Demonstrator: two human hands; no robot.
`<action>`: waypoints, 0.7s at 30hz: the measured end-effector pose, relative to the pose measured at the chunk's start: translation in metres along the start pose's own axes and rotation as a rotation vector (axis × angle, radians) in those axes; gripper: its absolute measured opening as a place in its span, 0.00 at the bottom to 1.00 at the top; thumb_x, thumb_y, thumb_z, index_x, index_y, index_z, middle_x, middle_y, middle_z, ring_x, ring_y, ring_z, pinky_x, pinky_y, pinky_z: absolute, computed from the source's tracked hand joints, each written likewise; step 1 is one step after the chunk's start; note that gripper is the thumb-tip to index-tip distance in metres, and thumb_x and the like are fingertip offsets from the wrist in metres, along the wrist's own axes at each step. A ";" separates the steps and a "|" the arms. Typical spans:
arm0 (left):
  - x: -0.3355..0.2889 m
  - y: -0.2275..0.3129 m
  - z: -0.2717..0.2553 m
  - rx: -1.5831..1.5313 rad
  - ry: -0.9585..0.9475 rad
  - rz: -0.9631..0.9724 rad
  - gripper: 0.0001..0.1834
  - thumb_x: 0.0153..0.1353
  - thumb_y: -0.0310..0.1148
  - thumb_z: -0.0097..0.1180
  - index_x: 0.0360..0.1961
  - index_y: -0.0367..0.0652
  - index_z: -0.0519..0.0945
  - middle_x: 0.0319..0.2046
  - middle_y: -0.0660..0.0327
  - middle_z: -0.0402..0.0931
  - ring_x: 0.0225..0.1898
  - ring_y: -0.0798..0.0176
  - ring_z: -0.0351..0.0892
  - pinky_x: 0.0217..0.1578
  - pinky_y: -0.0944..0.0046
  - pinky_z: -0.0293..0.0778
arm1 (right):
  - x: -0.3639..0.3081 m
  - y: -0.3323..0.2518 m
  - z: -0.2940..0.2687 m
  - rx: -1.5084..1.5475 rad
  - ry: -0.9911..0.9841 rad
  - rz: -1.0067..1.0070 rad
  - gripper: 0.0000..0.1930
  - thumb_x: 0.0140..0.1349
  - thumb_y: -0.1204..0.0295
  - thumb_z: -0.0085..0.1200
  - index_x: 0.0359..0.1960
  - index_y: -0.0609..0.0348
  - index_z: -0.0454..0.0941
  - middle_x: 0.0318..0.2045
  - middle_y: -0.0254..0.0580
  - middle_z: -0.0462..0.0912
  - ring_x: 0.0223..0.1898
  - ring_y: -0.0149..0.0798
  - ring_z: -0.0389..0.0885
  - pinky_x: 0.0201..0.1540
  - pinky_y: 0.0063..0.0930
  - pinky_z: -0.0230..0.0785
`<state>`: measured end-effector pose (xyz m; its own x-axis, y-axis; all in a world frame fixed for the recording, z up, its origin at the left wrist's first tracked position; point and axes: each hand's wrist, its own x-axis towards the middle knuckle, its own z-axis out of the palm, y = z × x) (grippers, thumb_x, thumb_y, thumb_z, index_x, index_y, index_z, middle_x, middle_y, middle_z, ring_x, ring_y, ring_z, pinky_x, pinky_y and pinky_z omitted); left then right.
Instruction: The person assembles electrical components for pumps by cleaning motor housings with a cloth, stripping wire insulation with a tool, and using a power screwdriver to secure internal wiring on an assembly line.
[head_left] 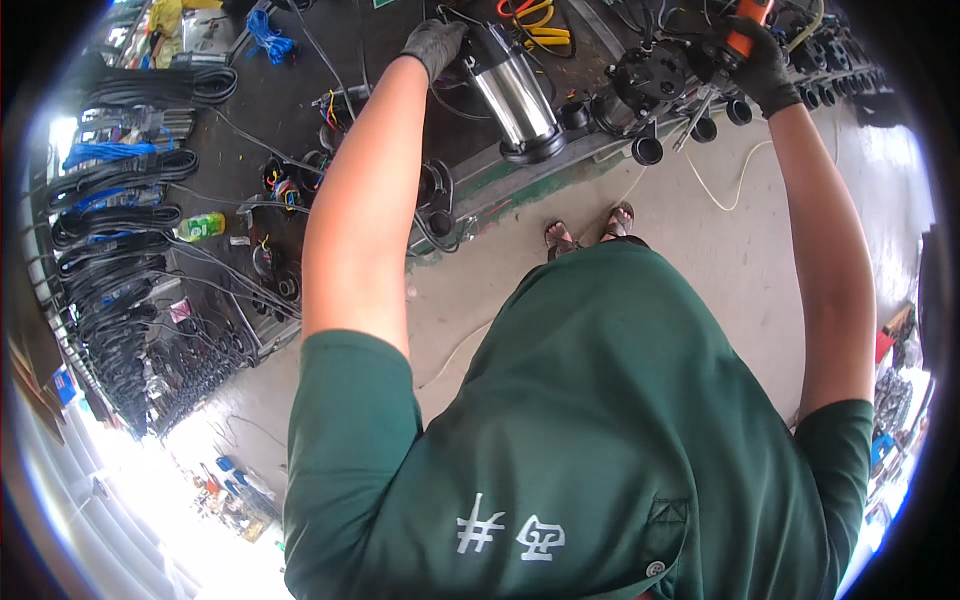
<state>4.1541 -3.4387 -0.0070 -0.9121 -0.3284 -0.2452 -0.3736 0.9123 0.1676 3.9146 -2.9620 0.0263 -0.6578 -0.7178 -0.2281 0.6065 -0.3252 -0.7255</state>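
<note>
My left hand (435,48), in a dark grey work glove, has curled fingers beside the black upper end of a shiny steel cylinder (512,98), which looks like a pump or motor housing. What those fingers close on is hidden. The cylinder lies tilted on the dark workbench (330,55), its black ringed end toward me. At the upper right my gloved right hand (768,78) is wrapped around an orange and black hand-held power tool (745,38). A black round housing with holes (650,82) sits between the two hands, nearer the right one.
Coiled black cables (120,215) line the bench's left side, near a green bottle (203,227). Wired black parts (285,185) lie left of my left forearm. Black cups (648,150) stick out along the bench edge. A pale cord (725,205) hangs over the floor.
</note>
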 end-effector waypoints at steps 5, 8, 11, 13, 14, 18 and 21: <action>0.010 -0.023 0.013 -0.279 -0.068 -0.090 0.22 0.76 0.35 0.34 0.62 0.45 0.76 0.56 0.52 0.80 0.51 0.53 0.84 0.53 0.57 0.79 | 0.005 0.001 -0.013 0.009 -0.039 -0.010 0.14 0.63 0.72 0.58 0.48 0.65 0.75 0.45 0.52 0.81 0.50 0.53 0.82 0.56 0.52 0.79; 0.010 -0.010 0.011 -0.496 -0.123 -0.238 0.21 0.77 0.36 0.35 0.61 0.44 0.77 0.54 0.53 0.80 0.50 0.53 0.84 0.49 0.55 0.82 | -0.002 0.002 -0.037 -0.063 -0.044 -0.124 0.14 0.65 0.73 0.56 0.49 0.66 0.75 0.48 0.53 0.81 0.51 0.53 0.82 0.57 0.52 0.78; 0.005 -0.014 0.013 -0.552 -0.152 -0.293 0.21 0.76 0.40 0.38 0.60 0.45 0.77 0.53 0.53 0.81 0.50 0.54 0.84 0.46 0.54 0.84 | 0.000 0.003 -0.022 0.025 -0.080 -0.043 0.14 0.66 0.72 0.55 0.50 0.67 0.75 0.50 0.54 0.80 0.53 0.54 0.81 0.58 0.51 0.78; 0.005 -0.014 0.014 -0.544 -0.136 -0.290 0.21 0.75 0.40 0.39 0.60 0.46 0.78 0.53 0.52 0.81 0.49 0.54 0.85 0.47 0.56 0.83 | 0.000 0.002 -0.017 0.026 -0.125 -0.028 0.14 0.65 0.73 0.55 0.50 0.66 0.75 0.50 0.54 0.81 0.54 0.55 0.81 0.59 0.52 0.77; 0.004 -0.013 0.016 -0.532 -0.122 -0.290 0.20 0.75 0.41 0.41 0.59 0.47 0.78 0.52 0.51 0.81 0.48 0.55 0.85 0.49 0.58 0.82 | 0.000 0.003 -0.015 0.060 -0.072 -0.010 0.14 0.64 0.72 0.55 0.50 0.66 0.75 0.49 0.55 0.81 0.54 0.56 0.81 0.59 0.53 0.77; 0.002 -0.005 0.013 -0.460 -0.032 -0.245 0.19 0.73 0.41 0.44 0.57 0.49 0.80 0.51 0.49 0.82 0.47 0.53 0.85 0.52 0.57 0.79 | 0.000 -0.001 -0.013 0.078 0.012 0.011 0.15 0.61 0.72 0.57 0.48 0.65 0.75 0.46 0.54 0.83 0.53 0.57 0.81 0.58 0.56 0.76; -0.006 0.011 0.003 -0.494 -0.048 -0.197 0.18 0.73 0.41 0.43 0.53 0.49 0.82 0.49 0.49 0.83 0.47 0.49 0.84 0.53 0.53 0.77 | -0.001 -0.001 -0.008 0.057 -0.054 0.013 0.15 0.61 0.72 0.58 0.48 0.65 0.75 0.43 0.51 0.83 0.50 0.53 0.83 0.55 0.51 0.78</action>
<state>4.1555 -3.4258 -0.0063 -0.8122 -0.4600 -0.3587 -0.5825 0.6069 0.5406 3.9110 -2.9564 0.0217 -0.6251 -0.7542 -0.2009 0.6407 -0.3488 -0.6840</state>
